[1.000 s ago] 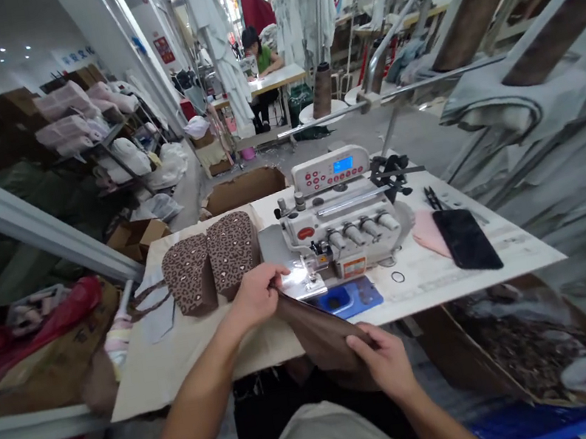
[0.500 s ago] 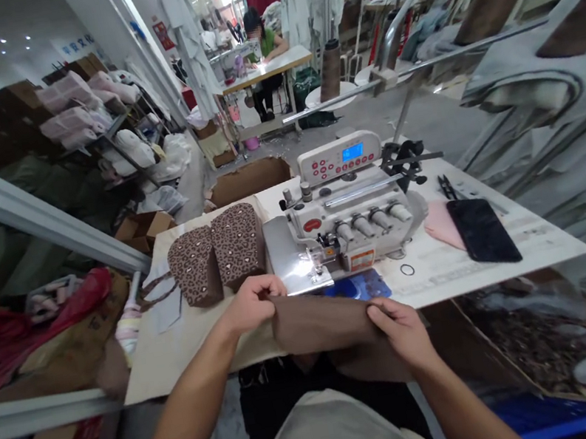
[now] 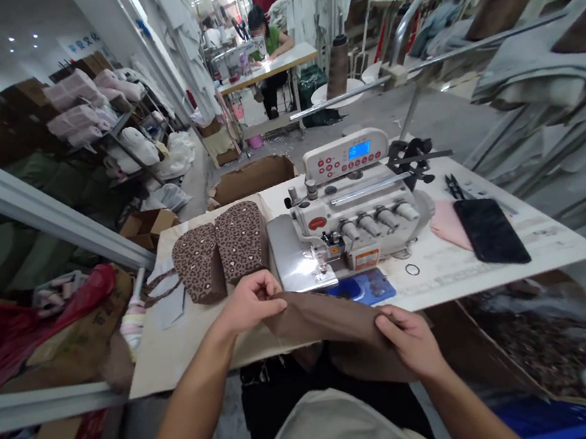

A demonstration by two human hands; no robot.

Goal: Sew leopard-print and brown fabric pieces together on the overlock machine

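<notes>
A strip of plain brown fabric (image 3: pixel 326 316) is stretched between my two hands at the table's front edge, part of it hanging over my lap. My left hand (image 3: pixel 254 302) pinches its left end, just in front of the metal plate of the overlock sewing machine (image 3: pixel 357 216). Lower and to the right, my right hand (image 3: pixel 411 338) grips the other end between thumb and fingers. Two stacks of leopard-print fabric pieces (image 3: pixel 197 262) stand left of the machine. Under the cloth's far edge shows a blue tray (image 3: pixel 364 288).
On the table's right lie a black phone (image 3: pixel 491 231), a pink cloth (image 3: pixel 448 223), thread snips (image 3: pixel 454 186) and a black ring (image 3: pixel 412 270). A scrap-filled box (image 3: pixel 553 333) sits below right. Thread cones (image 3: pixel 337 66) stand behind. Another person (image 3: pixel 272 43) works at a far sewing table.
My right hand has shifted slightly right and down, and the fabric now slopes and folds more between my hands. My left hand has risen slightly. The whole view has shifted a little.
</notes>
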